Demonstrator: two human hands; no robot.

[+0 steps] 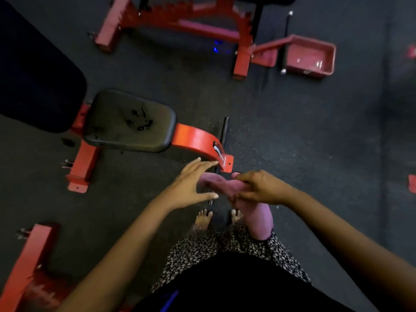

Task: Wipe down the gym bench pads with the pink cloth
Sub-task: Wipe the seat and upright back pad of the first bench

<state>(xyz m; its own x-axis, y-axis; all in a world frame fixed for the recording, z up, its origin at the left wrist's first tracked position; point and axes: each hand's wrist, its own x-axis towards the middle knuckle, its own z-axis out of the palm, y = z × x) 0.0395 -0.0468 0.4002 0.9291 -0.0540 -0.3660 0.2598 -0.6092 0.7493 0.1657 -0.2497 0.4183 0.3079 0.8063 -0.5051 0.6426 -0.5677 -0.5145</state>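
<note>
on my feed, looking straight down: a dark speckled rubber floor (304, 136) fills most of the view. at the left edge a big dark back pad (36, 70) is cut off by the frame, so i can see only its rounded end. across the top stands a second red frame (180, 25), blurred, its upper part out of view; a shallow red tray (310, 57) sits at its right side. next to the back pad sits the black seat pad (128, 122), its cover scuffed or torn near the middle, i cannot tell which. it rests on the red bench frame (195, 140), whose curved front leg comes down to the floor just above the hands

the right hand (261, 188) curls its fingers round the pink cloth (258, 219), gripping it bunched; one end sticks out to the left, the rest hangs below the fist in front of a patterned garment (202, 246). the cloth is off the pads, apart from the seat pad, down to its right. the left hand (193, 188) is wide, fingers straight and spread, holding nothing; whether it touches the cloth's free end i cannot tell. two bare feet (203, 218) peek out below, the right one partly hidden by the cloth
</note>
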